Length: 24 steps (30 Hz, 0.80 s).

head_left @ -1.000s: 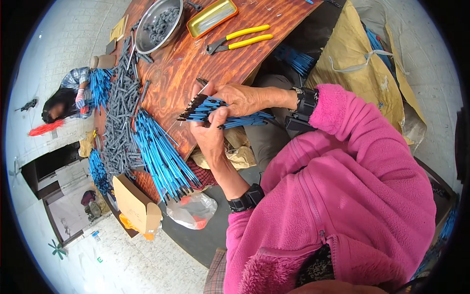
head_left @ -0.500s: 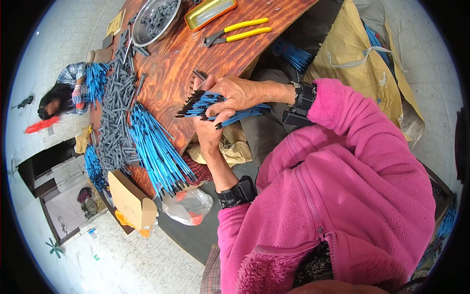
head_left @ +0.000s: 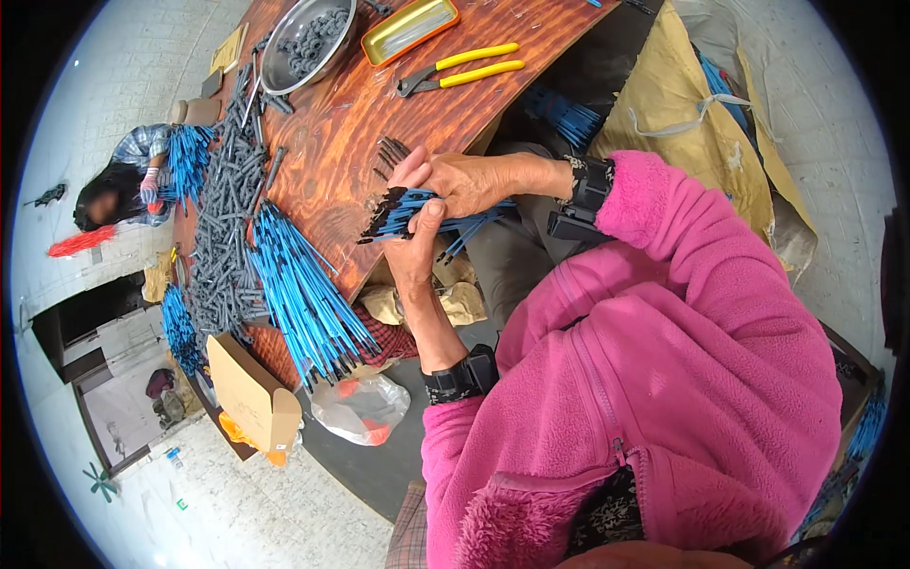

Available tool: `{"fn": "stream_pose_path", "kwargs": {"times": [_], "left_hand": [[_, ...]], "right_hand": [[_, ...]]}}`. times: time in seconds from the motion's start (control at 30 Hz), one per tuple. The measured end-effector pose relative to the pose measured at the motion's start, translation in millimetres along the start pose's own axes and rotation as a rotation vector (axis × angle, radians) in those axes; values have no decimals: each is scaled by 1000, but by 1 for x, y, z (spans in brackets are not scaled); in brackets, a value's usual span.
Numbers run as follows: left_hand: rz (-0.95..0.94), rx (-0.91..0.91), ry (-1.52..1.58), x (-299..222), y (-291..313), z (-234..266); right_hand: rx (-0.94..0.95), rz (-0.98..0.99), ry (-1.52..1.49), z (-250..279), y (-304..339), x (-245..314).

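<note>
Blue rods [head_left: 400,216] seem light, stiff, best held mid-bundle; my left hand [head_left: 415,254] clasps them, right hand [head_left: 463,184] curls farther off, hold unclear.

I see blue rod bundle [head_left: 404,212] | thin, black-tipped | lying sideways, left ends bunched, right ends splayed | held in left grip [head_left: 413,258], right grip [head_left: 466,183] against it | over table [head_left: 327,142] edge

No writing can be read; a mark [head_left: 280,446] on the cardboard box [head_left: 248,391] is too small.
</note>
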<state>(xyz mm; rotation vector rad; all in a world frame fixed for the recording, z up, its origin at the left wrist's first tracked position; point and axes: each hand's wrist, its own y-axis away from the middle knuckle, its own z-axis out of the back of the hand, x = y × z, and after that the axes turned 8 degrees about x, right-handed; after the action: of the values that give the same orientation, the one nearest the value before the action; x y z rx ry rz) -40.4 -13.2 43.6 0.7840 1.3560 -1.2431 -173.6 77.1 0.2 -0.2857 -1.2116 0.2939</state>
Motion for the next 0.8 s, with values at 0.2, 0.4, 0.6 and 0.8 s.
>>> {"fn": "stream_pose_path", "kwargs": {"times": [0.2, 0.4, 0.6, 0.8], "left_hand": [[71, -50, 99, -8, 1, -5], [102, -21, 139, -14, -3, -5], [100, -23, 187, -11, -2, -4], [68, -4, 185, -7, -3, -2]], "right_hand": [[66, 62, -20, 11, 1, 14], [77, 25, -40, 8, 1, 6], [-11, 65, -4, 4, 0, 6], [41, 98, 2, 12, -2, 10]]}}
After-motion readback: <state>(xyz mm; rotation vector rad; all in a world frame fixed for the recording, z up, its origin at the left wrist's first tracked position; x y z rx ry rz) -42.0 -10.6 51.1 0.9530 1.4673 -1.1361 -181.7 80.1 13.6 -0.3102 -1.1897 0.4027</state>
